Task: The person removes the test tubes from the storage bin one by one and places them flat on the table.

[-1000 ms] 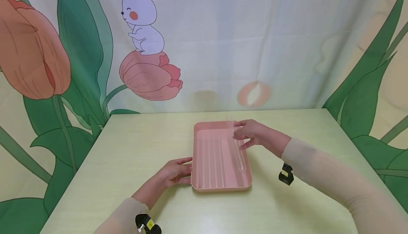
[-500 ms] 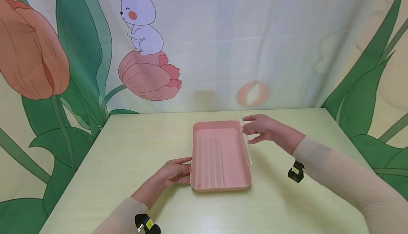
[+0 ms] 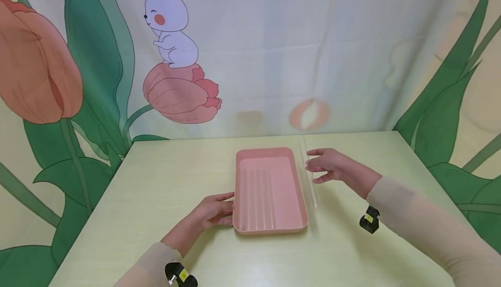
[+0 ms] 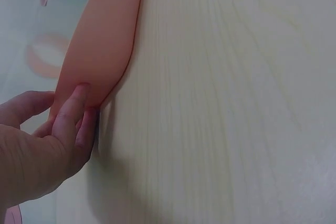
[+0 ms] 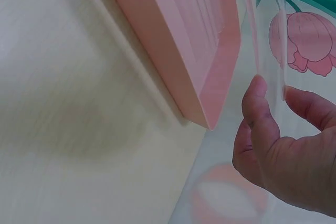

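Note:
A pink rectangular tray [image 3: 287, 191] stands on the table, with several clear tubes [image 3: 256, 200] lying side by side lengthwise in its left half. Its right half shows bare pink floor. My left hand [image 3: 213, 212] touches the tray's outer left wall; in the left wrist view the fingertips [image 4: 80, 92] rest against that wall. To the right of the tray, my right hand [image 3: 330, 165] pinches a clear test tube [image 3: 314, 198] between thumb and fingers, apart from the tray. The tube's rounded end points toward the near side. The right wrist view shows this test tube [image 5: 270, 35] held above table height.
The pale wooden table [image 3: 168, 169] extends around the tray on all sides. Behind it hangs a printed cloth [image 3: 266, 61] with a rabbit and tulips. A small black device [image 3: 369, 219] is worn on the right wrist, another [image 3: 181, 274] on the left.
My right hand has carried the test tube from over the tray's right side out past its right rim. My left hand and the tray have stayed in place.

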Demonstrator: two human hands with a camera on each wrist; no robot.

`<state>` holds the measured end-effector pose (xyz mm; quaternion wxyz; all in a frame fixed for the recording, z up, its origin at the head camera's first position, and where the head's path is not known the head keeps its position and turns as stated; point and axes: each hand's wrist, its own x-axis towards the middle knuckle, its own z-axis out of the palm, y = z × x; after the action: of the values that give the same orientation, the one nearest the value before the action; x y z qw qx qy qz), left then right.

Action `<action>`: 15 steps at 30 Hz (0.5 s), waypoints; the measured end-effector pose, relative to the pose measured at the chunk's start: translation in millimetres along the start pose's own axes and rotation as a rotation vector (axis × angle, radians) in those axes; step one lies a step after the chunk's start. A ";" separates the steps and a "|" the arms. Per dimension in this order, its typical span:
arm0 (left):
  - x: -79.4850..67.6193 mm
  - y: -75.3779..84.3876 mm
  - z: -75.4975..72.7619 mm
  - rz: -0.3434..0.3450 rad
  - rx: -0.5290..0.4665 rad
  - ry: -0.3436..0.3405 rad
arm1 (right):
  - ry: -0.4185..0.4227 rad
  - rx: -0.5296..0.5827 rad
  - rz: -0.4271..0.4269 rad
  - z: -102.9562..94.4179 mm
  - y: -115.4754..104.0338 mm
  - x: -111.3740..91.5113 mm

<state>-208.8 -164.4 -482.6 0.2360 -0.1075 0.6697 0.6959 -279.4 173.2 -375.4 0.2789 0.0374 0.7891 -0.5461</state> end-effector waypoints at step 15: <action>-1.4 1.3 3.8 0.000 0.017 0.035 | 0.016 0.014 0.013 2.9 30.1 17.5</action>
<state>-207.6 -161.0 -480.5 0.2251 -0.1178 0.6797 0.6881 -282.0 178.4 -409.9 0.2758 0.0491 0.7872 -0.5494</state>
